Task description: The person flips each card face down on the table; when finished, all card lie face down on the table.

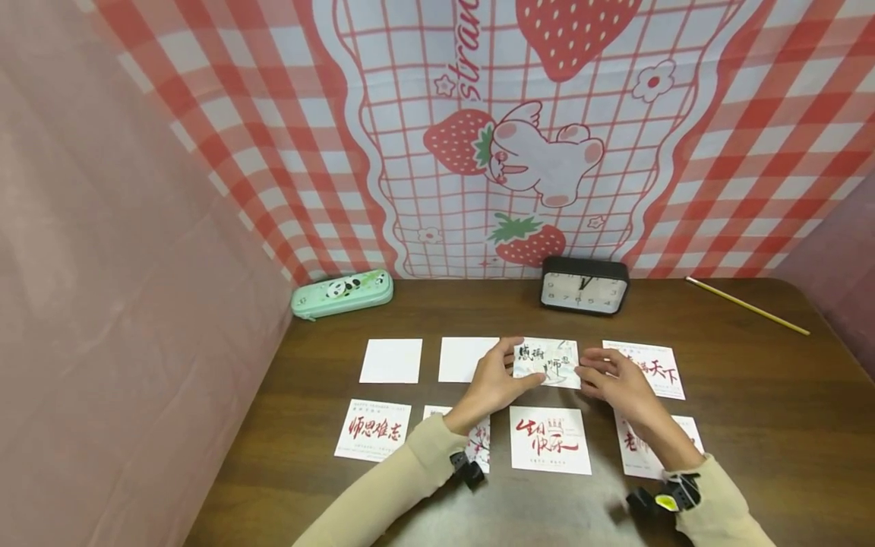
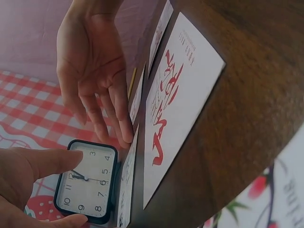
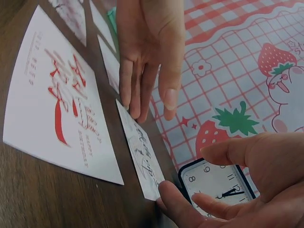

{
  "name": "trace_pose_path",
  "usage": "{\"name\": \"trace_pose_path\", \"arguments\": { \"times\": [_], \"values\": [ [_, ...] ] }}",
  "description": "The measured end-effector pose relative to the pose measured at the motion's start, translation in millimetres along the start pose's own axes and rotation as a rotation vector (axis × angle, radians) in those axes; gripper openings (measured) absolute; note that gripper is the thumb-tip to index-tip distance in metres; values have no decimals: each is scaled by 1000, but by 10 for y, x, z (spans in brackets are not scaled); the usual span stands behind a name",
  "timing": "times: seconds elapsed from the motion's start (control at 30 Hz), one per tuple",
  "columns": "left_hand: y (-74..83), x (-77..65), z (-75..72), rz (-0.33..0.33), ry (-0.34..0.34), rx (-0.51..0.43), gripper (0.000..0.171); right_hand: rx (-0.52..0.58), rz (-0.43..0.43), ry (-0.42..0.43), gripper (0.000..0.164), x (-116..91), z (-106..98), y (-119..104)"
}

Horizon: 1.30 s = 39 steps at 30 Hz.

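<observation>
A card with black brush lettering (image 1: pixel 562 355) lies flat on the table in the back row, between the two hands. At its left edge is my left hand (image 1: pixel 497 382), fingers extended, with the thumb reaching along the card's front edge in the head view. My right hand (image 1: pixel 622 386) sits on the opposite side, its relaxed fingertips right at the right edge. In the right wrist view the left hand's straight fingers (image 3: pixel 136 90) meet the far end of the card. Directly in front lies a white card with red lettering (image 1: pixel 550 441).
Two blank white cards (image 1: pixel 393 361) lie left of the lettered one. Other printed cards (image 1: pixel 372 431) lie around, some partly covered by the forearms. Behind stand a green panda pencil case (image 1: pixel 344 295) and a black clock (image 1: pixel 584 287); a yellow pencil (image 1: pixel 748 306) lies at back right.
</observation>
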<state>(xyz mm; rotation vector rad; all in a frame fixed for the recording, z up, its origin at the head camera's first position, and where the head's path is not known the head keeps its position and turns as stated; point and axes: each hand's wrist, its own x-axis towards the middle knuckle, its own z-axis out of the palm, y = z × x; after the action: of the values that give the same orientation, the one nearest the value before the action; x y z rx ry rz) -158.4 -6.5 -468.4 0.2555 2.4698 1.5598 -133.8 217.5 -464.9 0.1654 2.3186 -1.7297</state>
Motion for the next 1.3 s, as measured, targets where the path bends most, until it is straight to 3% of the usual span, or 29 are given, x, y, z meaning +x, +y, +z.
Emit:
{"name": "trace_pose_path", "arguments": {
  "times": [0.23, 0.67, 1.13, 1.3],
  "values": [
    [-22, 18, 15, 9, 9, -5, 73, 159, 51, -21, 60, -6, -10, 10],
    [-7, 33, -5, -12, 23, -17, 70, 261, 99, -17, 60, 13, -8, -26],
    [13, -1, 18, -30, 11, -1, 71, 320, 152, -26, 63, 51, 25, -100],
    [21, -14, 4, -21, 17, 0, 71, 281, 148, 1, 61, 69, 44, -129]
  ]
}}
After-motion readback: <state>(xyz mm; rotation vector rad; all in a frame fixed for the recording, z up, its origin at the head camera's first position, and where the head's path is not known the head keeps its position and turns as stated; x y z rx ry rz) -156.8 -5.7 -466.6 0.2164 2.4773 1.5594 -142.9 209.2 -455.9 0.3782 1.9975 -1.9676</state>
